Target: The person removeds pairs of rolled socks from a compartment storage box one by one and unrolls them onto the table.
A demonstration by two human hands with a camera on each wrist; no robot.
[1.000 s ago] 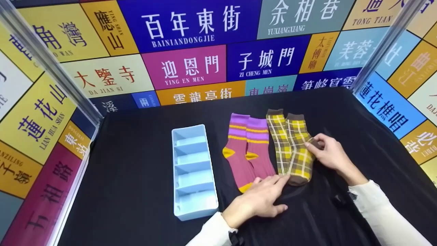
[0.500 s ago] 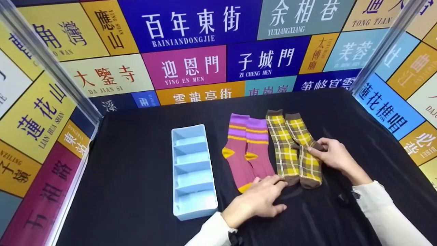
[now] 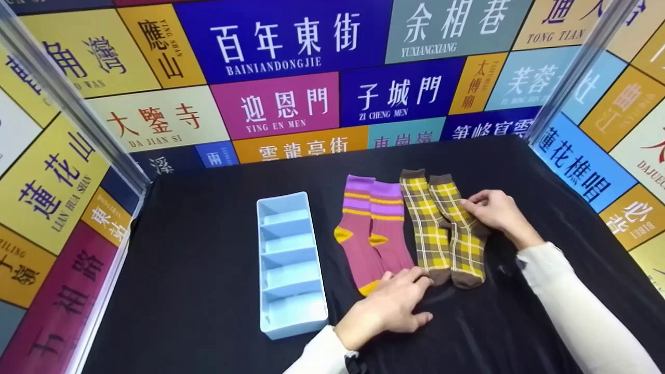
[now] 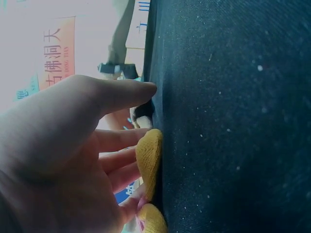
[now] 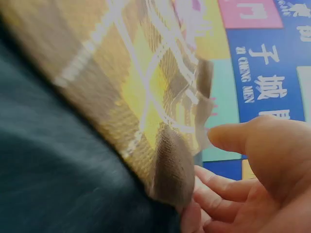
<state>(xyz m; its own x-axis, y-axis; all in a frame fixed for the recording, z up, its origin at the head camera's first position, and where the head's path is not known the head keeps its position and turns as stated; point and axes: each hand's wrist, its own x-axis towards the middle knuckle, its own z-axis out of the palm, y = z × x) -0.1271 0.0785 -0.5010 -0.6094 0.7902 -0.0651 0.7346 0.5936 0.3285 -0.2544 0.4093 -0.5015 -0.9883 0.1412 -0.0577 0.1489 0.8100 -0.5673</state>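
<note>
In the head view, a pair of yellow-and-brown plaid socks [image 3: 425, 223] lies side by side on black cloth, the right plaid sock [image 3: 466, 249] bent at its heel. My right hand [image 3: 499, 213] is at that sock's right edge, its thumb and index fingertips by the leg above the heel. In the right wrist view, the thumb [image 5: 228, 138] stands apart from the other fingers beside the brown heel [image 5: 171, 170]. To the left lie pink-and-purple striped socks [image 3: 358, 249] with yellow toes [image 4: 149, 155]. My left hand [image 3: 392, 304] rests over their toe end, fingers extended.
A light-blue box [image 3: 291, 265] with several compartments in a row stands left of the socks. Black cloth [image 3: 197, 270] covers the table. Panels with coloured signs [image 3: 280, 101] rise behind and at both sides.
The right plaid sock has slid right, off the left one. My right hand first moved with its heel, then shifted up towards the leg. The left hand stays in place.
</note>
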